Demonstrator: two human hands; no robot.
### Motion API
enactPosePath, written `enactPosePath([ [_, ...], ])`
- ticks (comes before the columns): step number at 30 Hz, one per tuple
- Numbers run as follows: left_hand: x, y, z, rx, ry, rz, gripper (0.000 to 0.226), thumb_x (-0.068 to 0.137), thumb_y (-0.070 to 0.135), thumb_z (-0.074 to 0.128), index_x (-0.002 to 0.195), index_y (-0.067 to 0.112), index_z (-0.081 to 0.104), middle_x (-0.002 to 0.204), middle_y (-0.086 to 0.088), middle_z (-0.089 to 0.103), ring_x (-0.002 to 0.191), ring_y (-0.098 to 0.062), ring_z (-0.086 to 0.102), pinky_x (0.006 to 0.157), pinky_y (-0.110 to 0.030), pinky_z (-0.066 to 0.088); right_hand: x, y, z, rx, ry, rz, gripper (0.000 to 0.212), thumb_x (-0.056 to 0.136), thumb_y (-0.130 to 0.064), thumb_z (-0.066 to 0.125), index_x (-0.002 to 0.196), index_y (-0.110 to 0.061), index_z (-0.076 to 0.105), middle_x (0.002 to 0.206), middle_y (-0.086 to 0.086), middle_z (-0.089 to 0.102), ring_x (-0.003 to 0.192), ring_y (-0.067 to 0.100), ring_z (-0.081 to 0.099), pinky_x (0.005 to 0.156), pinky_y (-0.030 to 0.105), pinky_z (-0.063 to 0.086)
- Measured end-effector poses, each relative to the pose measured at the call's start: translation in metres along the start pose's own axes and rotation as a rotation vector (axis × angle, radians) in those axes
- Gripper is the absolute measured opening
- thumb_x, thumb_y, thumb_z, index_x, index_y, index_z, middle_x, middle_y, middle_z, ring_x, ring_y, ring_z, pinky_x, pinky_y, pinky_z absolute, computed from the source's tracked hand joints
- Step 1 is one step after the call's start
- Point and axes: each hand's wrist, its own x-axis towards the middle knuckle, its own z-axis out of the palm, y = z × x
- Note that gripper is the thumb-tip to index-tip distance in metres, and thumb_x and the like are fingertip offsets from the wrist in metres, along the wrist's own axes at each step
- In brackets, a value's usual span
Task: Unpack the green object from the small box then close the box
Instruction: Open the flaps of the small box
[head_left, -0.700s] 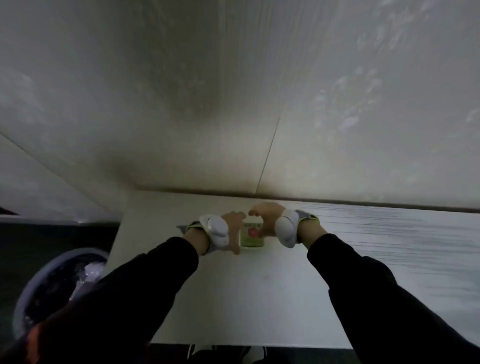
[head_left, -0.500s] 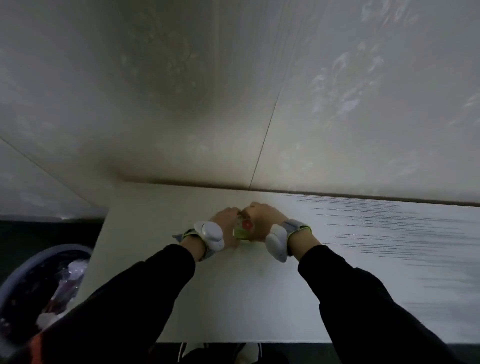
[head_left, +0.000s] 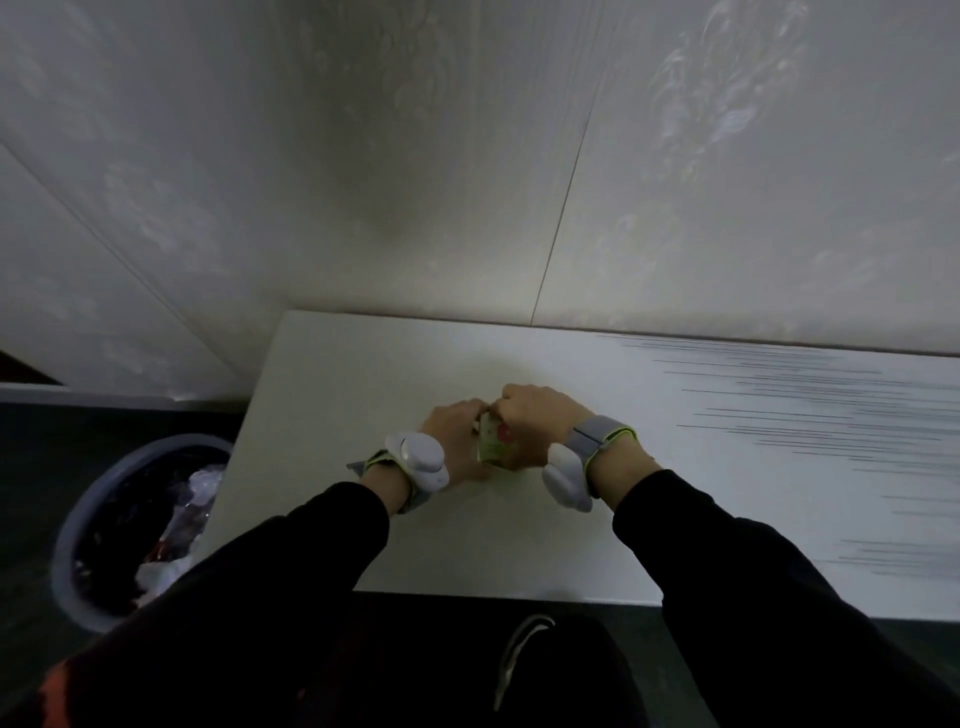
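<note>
While our left hand (head_left: 453, 427) and right hand (head_left: 535, 415) are closing around the small box (head_left: 494, 442) from either side, it is sitting between them just above the white table (head_left: 363, 374). Green object is not showing. Bin (head_left: 78, 525) is standing at left.

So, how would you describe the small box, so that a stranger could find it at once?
Look at the white table against the wall. Near its middle the left hand and the right hand meet, and the small box is held between them. It is the only coloured thing there: light green with a red mark.
</note>
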Motion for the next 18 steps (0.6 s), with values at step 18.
enactPosePath([
  [18, -0.036, -0.006, 0.005, -0.204, 0.111, -0.1, 0.078, 0.062, 0.032, 0.082, 0.124, 0.015, 0.038, 0.116, -0.007, 0.06, 0.1, -0.023, 0.06, 0.083, -0.031, 0.052, -0.006, 0.001, -0.021, 0.553, 0.144, 0.449, 0.048, 0.088, -0.05, 0.05, 0.09, -0.006, 0.068, 0.093, 0.015, 0.071, 0.088, 0.032, 0.065, 0.068, 0.031, 0.046],
])
